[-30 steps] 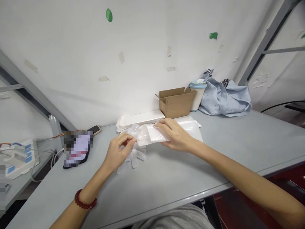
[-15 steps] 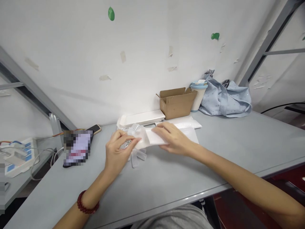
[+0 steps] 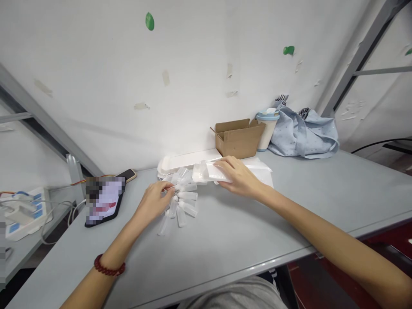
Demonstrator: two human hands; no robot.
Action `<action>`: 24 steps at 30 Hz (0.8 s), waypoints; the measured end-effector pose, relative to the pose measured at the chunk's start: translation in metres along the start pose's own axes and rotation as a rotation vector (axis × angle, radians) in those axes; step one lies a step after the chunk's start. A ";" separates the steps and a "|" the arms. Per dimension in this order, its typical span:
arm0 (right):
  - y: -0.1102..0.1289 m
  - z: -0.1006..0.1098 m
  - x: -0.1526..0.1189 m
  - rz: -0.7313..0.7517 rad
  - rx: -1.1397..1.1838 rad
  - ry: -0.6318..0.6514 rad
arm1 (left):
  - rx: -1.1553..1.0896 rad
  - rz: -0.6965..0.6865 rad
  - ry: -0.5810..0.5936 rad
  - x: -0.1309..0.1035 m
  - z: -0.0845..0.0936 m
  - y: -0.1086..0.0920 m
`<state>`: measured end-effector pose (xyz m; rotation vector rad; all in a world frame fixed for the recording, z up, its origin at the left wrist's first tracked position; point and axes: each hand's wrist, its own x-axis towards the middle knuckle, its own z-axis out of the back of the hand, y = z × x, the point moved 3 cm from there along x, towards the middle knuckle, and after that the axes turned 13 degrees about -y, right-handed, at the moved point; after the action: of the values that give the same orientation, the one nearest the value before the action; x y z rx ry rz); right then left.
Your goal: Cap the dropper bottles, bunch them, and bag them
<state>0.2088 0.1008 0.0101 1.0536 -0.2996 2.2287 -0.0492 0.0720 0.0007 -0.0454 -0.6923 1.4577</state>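
My left hand (image 3: 153, 198) is closed, its thumb and fingertips pinching the middle of a fanned bunch of clear plastic strips (image 3: 187, 195). The strips spread out like spokes over the table, with white inner ends. A white padded envelope (image 3: 216, 172) is gripped in my right hand (image 3: 240, 177), its mouth turned left toward the strips and held somewhat apart. Its inside cannot be made out. Under and behind my right hand lie more white envelopes (image 3: 262, 171), partly covered by it.
A flat stack of white envelopes (image 3: 189, 159) lies by the wall. Behind stand an open cardboard box (image 3: 240, 141), a lidded cup (image 3: 266, 133) and a light blue bag (image 3: 305, 135). Left are a phone (image 3: 107, 201), another phone (image 3: 129, 175) and a power strip (image 3: 38, 210).
My left hand has left the envelope's mouth and moved down and left to the middle of the clear strips. The envelope has risen slightly in my right hand.
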 end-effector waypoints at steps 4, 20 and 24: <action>-0.001 0.001 0.000 -0.010 -0.002 0.004 | -0.049 0.003 0.000 0.001 0.005 -0.004; 0.003 -0.004 -0.002 0.018 0.016 0.040 | -0.477 0.063 -0.361 -0.005 0.029 -0.023; 0.013 -0.004 -0.003 0.028 0.056 0.079 | -0.501 -0.035 -0.306 -0.014 0.019 -0.034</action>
<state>0.1993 0.0909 0.0058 0.9925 -0.2204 2.3099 -0.0272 0.0468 0.0247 -0.1986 -1.2917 1.2391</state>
